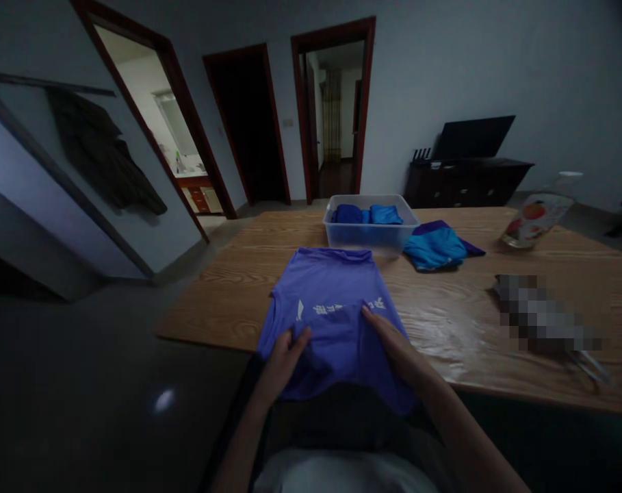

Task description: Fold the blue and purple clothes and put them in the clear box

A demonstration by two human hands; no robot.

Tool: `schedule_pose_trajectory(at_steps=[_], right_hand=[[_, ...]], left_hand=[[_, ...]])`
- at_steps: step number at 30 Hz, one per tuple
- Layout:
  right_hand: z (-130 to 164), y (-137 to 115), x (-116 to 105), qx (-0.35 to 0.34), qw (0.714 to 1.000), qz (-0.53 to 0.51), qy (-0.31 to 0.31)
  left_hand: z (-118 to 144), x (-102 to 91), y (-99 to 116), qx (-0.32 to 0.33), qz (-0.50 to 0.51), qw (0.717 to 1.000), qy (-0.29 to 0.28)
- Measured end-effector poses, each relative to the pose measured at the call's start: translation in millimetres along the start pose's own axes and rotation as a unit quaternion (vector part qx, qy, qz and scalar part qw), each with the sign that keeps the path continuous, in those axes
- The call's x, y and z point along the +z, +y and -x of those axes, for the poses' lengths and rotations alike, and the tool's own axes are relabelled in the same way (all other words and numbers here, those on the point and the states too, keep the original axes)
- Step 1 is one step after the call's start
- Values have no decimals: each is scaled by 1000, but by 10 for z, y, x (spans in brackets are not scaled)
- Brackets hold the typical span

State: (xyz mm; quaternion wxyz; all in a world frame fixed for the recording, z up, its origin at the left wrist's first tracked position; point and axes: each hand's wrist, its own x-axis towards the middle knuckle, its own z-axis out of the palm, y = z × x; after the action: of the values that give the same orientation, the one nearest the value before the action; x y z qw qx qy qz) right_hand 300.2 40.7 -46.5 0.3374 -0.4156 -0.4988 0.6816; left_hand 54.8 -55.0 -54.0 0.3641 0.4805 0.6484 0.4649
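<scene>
pixelated object [544,315] – unreadable; shirt print [341,308] illegible

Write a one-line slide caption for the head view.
Both hands, left hand and right hand, press on a purple shirt spread over the wooden table edge, before a clear bin.

shirt [331,301]: purple, white lettering | bin [369,234]: clear | folded clothes [436,248]: blue | table [469,322]: wood-grain brown

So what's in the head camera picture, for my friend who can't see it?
Two hands, left and right, press on a purple shirt spread over a wooden table. Behind it sits a clear bin holding blue clothes.
</scene>
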Motion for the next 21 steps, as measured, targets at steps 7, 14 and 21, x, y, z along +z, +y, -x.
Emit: schedule_pose_trajectory(at_steps=[7,14,21], right_hand=[[-250,156,-144,-223,910,345,50],[-152,238,-247,-248,845,463,100],[292,187,-377,-315,782,532,76]], left_hand=[[-202,-30,11,32,-139,989,28],[-231,-98,13,43,-368,929,0],[-317,-14,-35,106,-402,909,40]])
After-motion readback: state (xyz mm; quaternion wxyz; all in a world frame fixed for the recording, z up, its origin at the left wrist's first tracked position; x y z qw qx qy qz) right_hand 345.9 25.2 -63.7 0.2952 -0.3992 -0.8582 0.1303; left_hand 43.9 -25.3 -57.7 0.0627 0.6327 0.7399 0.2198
